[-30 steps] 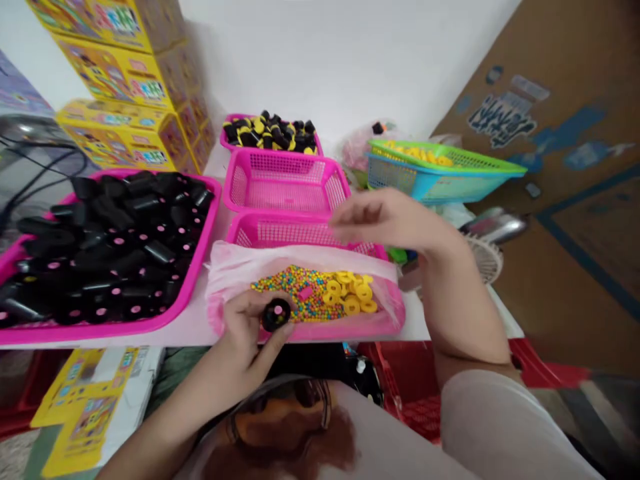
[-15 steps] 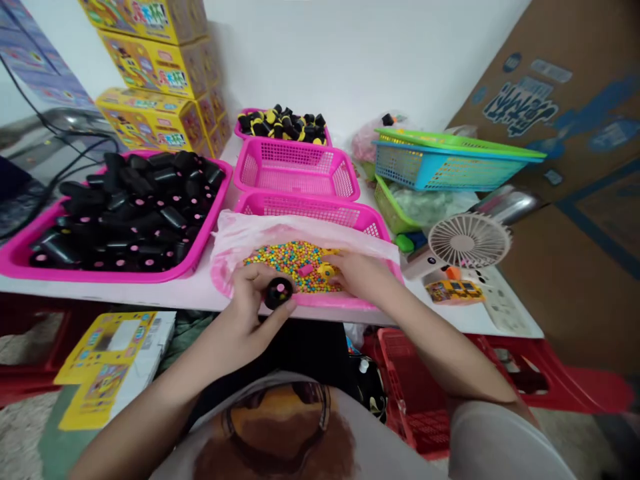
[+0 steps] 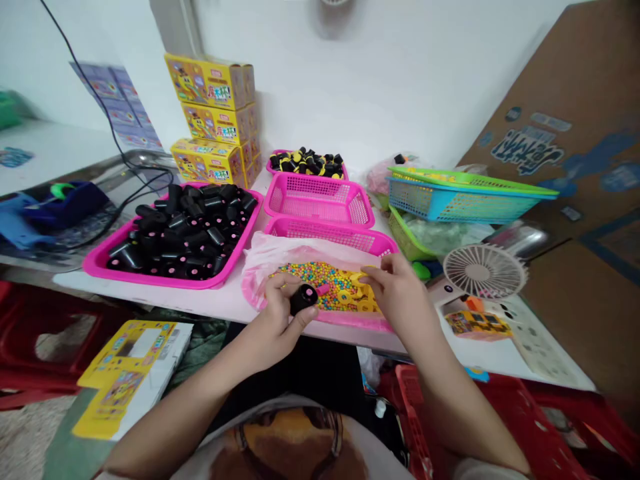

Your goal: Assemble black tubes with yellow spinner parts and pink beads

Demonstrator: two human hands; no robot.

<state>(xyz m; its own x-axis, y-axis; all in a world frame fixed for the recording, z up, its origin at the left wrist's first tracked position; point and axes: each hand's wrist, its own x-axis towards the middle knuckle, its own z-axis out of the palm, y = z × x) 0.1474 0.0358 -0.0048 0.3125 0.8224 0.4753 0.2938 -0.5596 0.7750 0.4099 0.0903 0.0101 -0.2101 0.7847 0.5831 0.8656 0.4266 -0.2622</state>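
My left hand [image 3: 278, 320] is closed round a small black cup [image 3: 299, 301], tilted so that an end with a pink dot faces me. My right hand [image 3: 403, 293] is above the right side of the lined pink basket [image 3: 363, 323], thumb and fingers pinched on a small yellow plastic piece [image 3: 365, 277]. Many tiny coloured balls [image 3: 317, 275] lie in the basket on a white plastic sheet [image 3: 300, 248]. More yellow pieces [image 3: 364, 303] are heaped at its right, below my right hand. A pink plastic piece [image 3: 323, 291] shows just beside the cup.
To the left, a pink tray [image 3: 210, 283] is piled with black cups. Behind stand another pink basket [image 3: 320, 220], a basket of black and yellow parts [image 3: 310, 162] and stacked yellow boxes [image 3: 210, 120]. A fan [image 3: 485, 271] and a blue basket [image 3: 450, 200] are at right.
My right hand has lifted from among the balls and yellow pieces, pinching a yellow piece. My left hand still holds the black cup. The view has shifted left and up.
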